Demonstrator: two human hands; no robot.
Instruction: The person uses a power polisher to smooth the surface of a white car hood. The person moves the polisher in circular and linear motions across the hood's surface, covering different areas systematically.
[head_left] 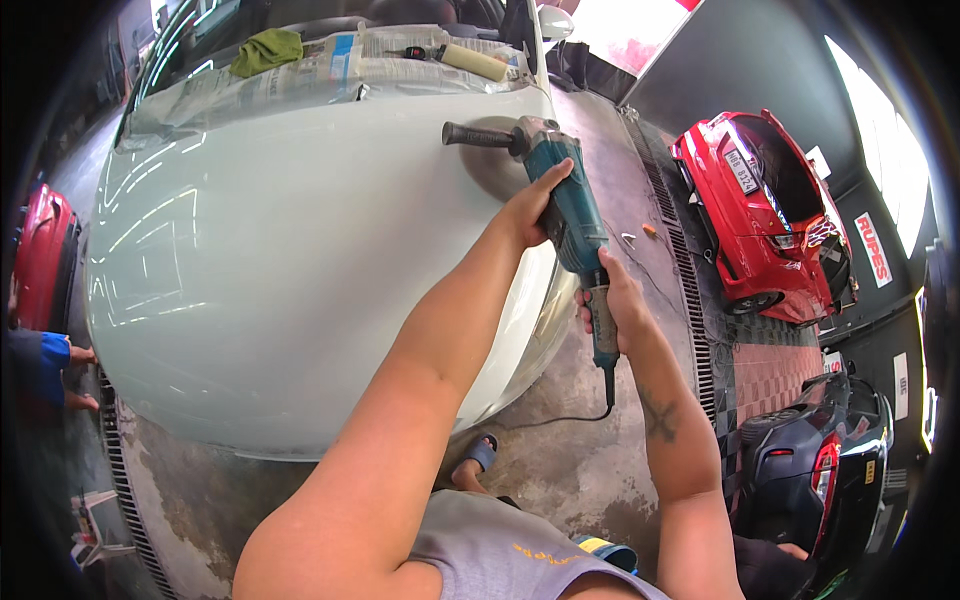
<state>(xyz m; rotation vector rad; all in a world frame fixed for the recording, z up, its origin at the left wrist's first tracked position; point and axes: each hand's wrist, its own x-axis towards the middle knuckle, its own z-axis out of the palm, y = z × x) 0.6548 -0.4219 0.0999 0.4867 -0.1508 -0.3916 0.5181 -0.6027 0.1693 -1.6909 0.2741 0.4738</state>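
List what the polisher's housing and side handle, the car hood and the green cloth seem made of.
Polisher housing: probably hard plastic, from its smooth, moulded teal shell.
Side handle: likely rubber or plastic, given its dull black surface.
Car hood: glossy pale paint, reflecting lamp streaks; the panel beneath, likely metal, is hidden.
Green cloth: fabric, perhaps microfibre, from its matte, crumpled folds.

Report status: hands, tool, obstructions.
Left hand on teal polisher, right hand gripping rear handle. Polisher at right edge of white hood. Possible snag: cord hanging below.
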